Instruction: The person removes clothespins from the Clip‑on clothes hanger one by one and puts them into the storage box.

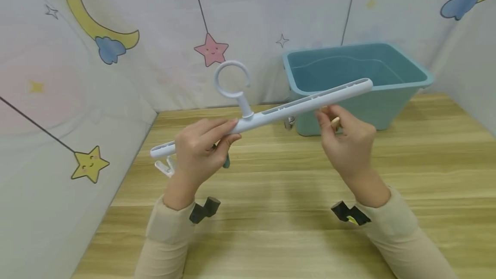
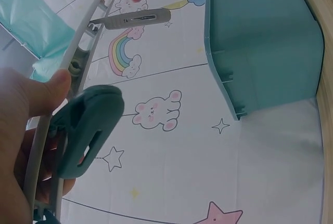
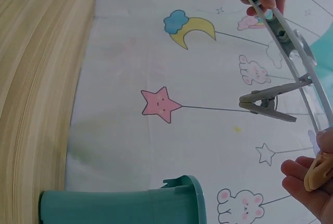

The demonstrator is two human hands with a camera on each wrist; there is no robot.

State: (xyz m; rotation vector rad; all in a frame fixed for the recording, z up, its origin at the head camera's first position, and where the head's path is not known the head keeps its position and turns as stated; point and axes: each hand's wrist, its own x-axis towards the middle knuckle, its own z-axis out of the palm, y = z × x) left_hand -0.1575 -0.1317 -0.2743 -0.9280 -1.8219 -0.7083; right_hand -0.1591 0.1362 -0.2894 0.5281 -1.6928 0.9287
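Note:
A white clip hanger (image 1: 310, 103) with a ring-shaped hook (image 1: 231, 79) is held up slantwise above the table. My left hand (image 1: 203, 147) grips its bar beside the hook. Under the bar's right half, my right hand (image 1: 346, 141) pinches a beige clothespin (image 3: 318, 172) right at the bar. A grey clothespin (image 3: 268, 102) hangs from the bar between the hands. Close by my left fingers is a teal clothespin (image 2: 93, 130). Near the bar's left end hangs a white clothespin (image 1: 165, 167).
A teal plastic bin (image 1: 348, 109) stands at the back right of the wooden table (image 1: 271, 227), just behind my right hand. White cloth with printed moons and stars (image 1: 166, 33) hangs round the back and sides.

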